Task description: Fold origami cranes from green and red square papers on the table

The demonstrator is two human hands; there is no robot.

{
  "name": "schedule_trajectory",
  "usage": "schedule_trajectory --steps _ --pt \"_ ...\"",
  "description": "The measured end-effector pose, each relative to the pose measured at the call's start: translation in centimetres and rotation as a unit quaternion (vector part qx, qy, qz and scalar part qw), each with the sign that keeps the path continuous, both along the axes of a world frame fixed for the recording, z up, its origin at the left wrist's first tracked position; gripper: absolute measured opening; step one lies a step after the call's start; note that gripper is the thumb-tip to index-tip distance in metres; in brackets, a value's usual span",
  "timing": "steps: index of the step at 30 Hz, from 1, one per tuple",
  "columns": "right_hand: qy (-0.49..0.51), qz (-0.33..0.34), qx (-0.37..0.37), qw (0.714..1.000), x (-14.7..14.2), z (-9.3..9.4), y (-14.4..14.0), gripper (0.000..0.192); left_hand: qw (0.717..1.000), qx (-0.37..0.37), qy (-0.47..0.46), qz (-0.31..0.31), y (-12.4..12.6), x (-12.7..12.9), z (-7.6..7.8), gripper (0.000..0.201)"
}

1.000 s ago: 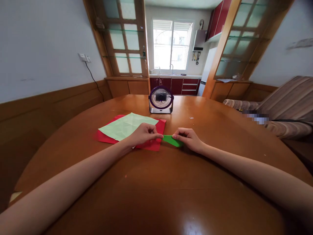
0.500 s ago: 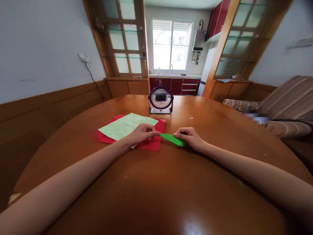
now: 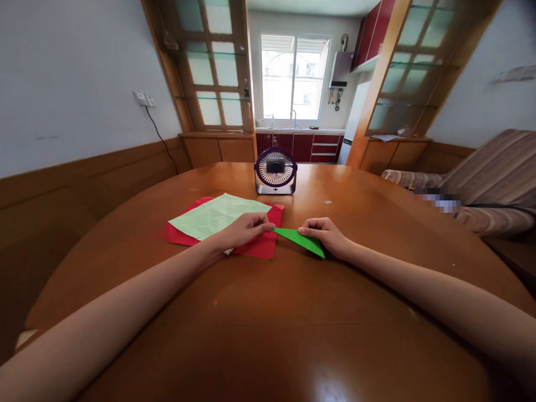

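A bright green folded paper (image 3: pixel 300 239), pointed at its left end, is stretched between my two hands. My left hand (image 3: pixel 250 229) pinches its left tip, over the edge of the red paper. The thumb and fingers of my right hand (image 3: pixel 324 233) grip its upper edge farther right, and a lower corner hangs out below them. Beside and partly under my left hand lies a creased pale green sheet (image 3: pixel 209 215), resting on red paper (image 3: pixel 262 247) that sticks out around it.
Behind the papers, a small purple fan (image 3: pixel 275 170) stands upright on the brown wooden table (image 3: pixel 268 329). A tiny white scrap (image 3: pixel 328 201) lies to its right. A striped sofa (image 3: pixel 494 178) is beyond the table's right side.
The green paper's lower right corner now shows as a longer point below my right hand. Both hands stay almost where they were, still holding the paper.
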State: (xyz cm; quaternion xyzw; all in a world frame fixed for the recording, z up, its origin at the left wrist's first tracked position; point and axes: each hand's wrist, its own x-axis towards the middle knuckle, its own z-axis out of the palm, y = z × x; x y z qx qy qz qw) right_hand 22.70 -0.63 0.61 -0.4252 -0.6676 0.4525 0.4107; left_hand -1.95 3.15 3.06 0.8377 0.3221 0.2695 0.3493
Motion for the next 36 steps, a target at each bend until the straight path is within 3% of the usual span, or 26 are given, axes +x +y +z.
schedule_trajectory --steps 8,13,20,30,36 --pt "-0.03 0.027 0.062 0.997 0.1 0.2 -0.2 0.038 0.998 0.015 0.046 -0.037 -0.8 0.8 0.1 0.04" --pt "-0.035 0.042 0.09 0.994 -0.1 0.4 -0.4 0.036 0.997 -0.035 0.033 -0.062 -1.6 1.6 0.2 0.039" --pt "-0.024 0.049 0.011 0.998 -0.2 0.4 -0.6 0.038 0.999 -0.023 -0.029 -0.025 -2.0 1.5 0.3 0.036" --pt "-0.069 0.026 0.069 0.995 -0.3 0.5 -1.2 0.035 1.0 0.01 -0.019 -0.003 -2.3 2.2 -0.5 0.029" --pt "-0.06 0.034 0.117 0.991 -0.2 0.6 -0.8 0.031 0.996 0.079 -0.044 -0.005 -2.7 2.4 -0.4 0.025"
